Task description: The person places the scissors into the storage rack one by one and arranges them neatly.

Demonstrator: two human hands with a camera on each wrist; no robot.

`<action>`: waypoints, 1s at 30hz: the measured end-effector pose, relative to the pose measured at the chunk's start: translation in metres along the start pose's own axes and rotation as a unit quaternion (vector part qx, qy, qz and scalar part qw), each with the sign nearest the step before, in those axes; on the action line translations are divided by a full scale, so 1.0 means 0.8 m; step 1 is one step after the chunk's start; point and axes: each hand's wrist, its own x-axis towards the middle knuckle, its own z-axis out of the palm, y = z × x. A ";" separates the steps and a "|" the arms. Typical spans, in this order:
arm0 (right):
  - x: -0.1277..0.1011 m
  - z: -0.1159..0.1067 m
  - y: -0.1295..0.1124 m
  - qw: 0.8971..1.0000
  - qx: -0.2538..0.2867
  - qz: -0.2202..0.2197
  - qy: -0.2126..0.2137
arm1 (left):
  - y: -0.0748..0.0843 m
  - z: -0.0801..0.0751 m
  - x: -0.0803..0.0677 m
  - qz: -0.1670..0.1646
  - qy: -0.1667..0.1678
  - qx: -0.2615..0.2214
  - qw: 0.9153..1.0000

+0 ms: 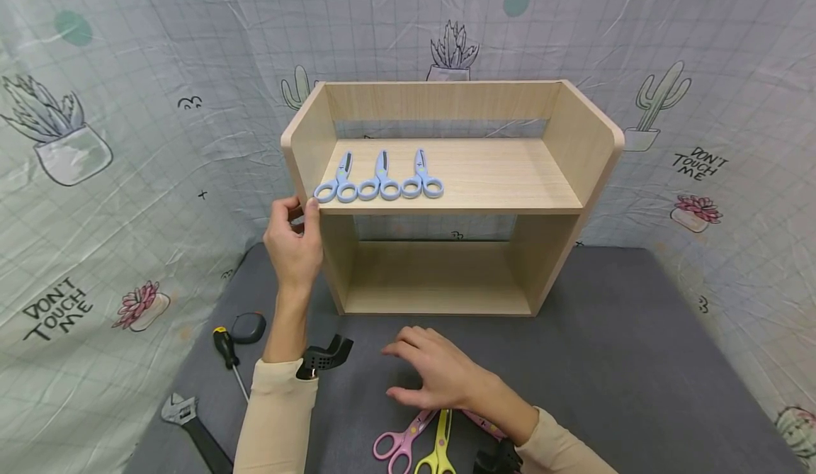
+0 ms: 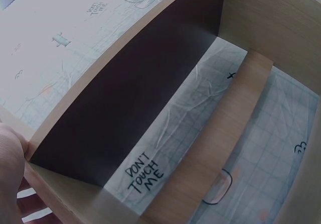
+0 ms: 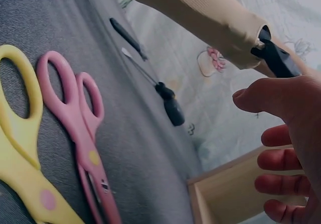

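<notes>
Cloth with cactus drawings [image 1: 127, 141] hangs all around, and a grey bench [image 1: 637, 346] sits in front of you. On the far part of the bench stands a wooden shelf [image 1: 574, 176] with a top board and an open space below.

Three blue scissors [image 1: 380, 178] lie side by side on the left part of the top board, with their handles toward you.

Your left hand [image 1: 295, 244] is up at the left front corner of the shelf. Its fingers [image 1: 312, 213] are curled and touch the edge of the left side wall, just beside the nearest blue handle. In the left wrist view you can see only a bit of that hand [image 2: 10, 174] against the wood, so I cannot tell how tight the grip is.

Your right hand [image 1: 440, 371] hovers low over the bench, near you and in front of the shelf. Its fingers [image 3: 281, 158] are spread out and loose, and they hold nothing.

Just below that hand lie pink scissors [image 1: 401, 440] and yellow scissors [image 1: 438, 449], close together, at the near edge.

To the left on the bench are a screwdriver [image 1: 224, 346], a black tape measure [image 1: 248, 326] and a wrench [image 1: 185, 417].
</notes>
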 end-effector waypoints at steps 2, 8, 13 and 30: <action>-0.002 0.004 -0.002 1.000 -0.002 -0.002 0.001 | 0.000 0.000 0.000 0.001 0.000 0.000 1.000; -0.007 0.018 -0.006 1.000 0.003 -0.005 -0.014 | 0.001 0.000 0.000 0.002 0.001 -0.003 1.000; -0.011 0.031 -0.008 1.000 0.009 -0.011 -0.027 | 0.003 0.000 -0.001 -0.003 0.001 -0.008 1.000; -0.019 0.053 -0.020 0.995 -0.027 -0.021 -0.098 | 0.003 0.001 -0.001 -0.009 0.004 -0.008 1.000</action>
